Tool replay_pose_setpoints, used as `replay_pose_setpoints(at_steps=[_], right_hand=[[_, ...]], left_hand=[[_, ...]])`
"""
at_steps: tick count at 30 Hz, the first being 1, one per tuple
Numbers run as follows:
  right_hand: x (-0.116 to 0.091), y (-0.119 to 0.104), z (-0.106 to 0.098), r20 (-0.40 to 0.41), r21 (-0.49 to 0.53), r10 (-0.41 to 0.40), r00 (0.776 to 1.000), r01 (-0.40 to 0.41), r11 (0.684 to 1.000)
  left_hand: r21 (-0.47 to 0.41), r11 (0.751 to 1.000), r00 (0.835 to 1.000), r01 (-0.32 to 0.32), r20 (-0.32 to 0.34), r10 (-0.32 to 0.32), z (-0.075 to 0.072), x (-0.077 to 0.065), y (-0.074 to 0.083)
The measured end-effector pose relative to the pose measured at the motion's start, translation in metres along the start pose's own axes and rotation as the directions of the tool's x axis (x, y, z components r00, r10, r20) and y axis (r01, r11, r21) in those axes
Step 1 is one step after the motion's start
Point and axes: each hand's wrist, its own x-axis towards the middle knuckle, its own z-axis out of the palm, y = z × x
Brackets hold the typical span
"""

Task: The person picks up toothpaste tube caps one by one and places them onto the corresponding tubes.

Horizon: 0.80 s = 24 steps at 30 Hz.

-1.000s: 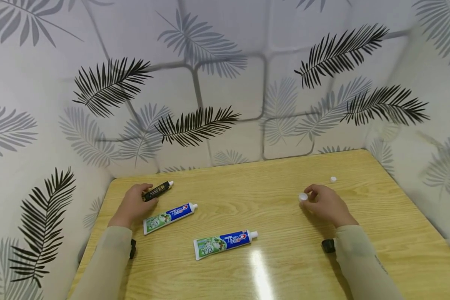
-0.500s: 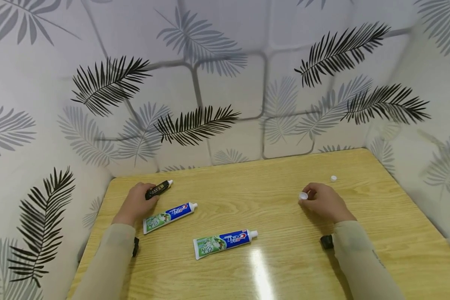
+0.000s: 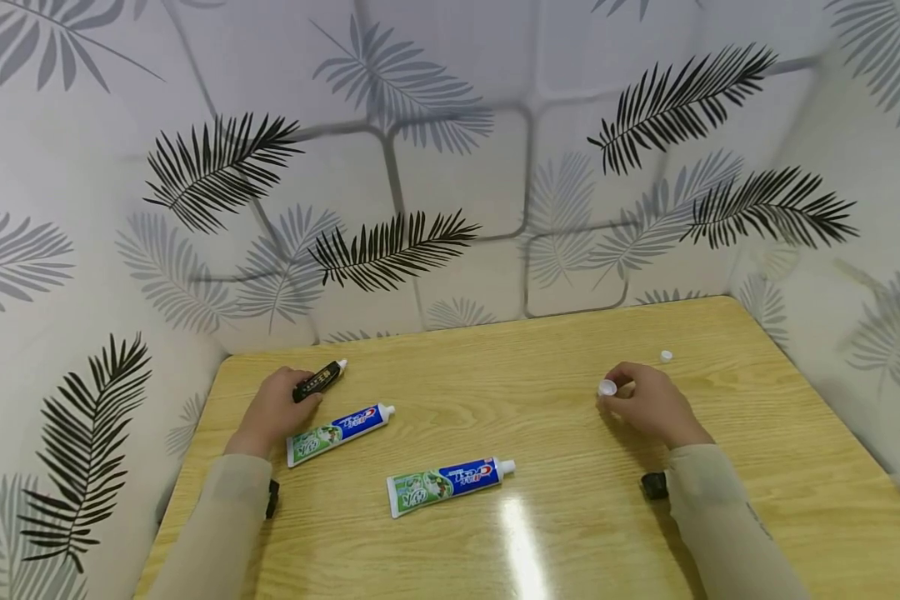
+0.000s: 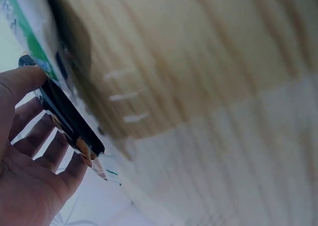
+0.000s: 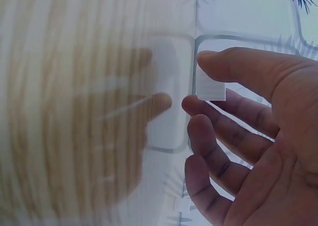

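Head: I see left hand (image 3: 276, 406) gripping black tube (image 3: 320, 379), far-left on table (image 3: 570, 533); long axis slanting, white tip (image 3: 342, 365) pointing far-right. Two blue-green tubes (image 3: 450, 486) nearer, contents hidden. Left wrist: thumb (image 4: 25, 79) opposes fingers (image 4: 55, 149). Right wrist: right hand (image 5: 276, 146) pinches white cap (image 5: 211, 88).

Dressed in pale khaki, with touches of black

The person wears long sleeves: the left sleeve (image 3: 213, 525) and the right sleeve (image 3: 727, 525) share one pale khaki, matte and plain, and finish in simple cuffs (image 3: 692, 458). The right sleeve carries a small dark mark (image 3: 759, 522) along its outer side, too small to read. A boxy black device (image 3: 273, 499) shows at the left wrist, and a black block (image 3: 654, 485) at the right wrist. The left hand (image 3: 279, 406) and right hand (image 3: 651, 406) are both ungloved.
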Motion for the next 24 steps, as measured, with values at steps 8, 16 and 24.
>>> replay_pose_setpoints(at_steps=[8, 16, 24], right_hand=[[-0.002, -0.005, 0.003, -0.018, -0.002, -0.022, 1.0, 0.022, 1.0], [-0.007, -0.007, 0.01, -0.02, 0.061, -0.055, 0.998, 0.056, 0.997], [-0.008, -0.015, 0.018, -0.054, 0.053, -0.088, 0.995, 0.09, 0.994]], left_hand=[[-0.009, 1.0, 0.999, -0.003, -0.043, 0.003, -0.003, -0.004, 0.014], [-0.03, 0.999, 0.997, -0.023, -0.074, 0.021, -0.006, -0.007, 0.041], [-0.11, 0.991, 0.989, -0.077, -0.133, 0.062, -0.008, -0.018, 0.078]])
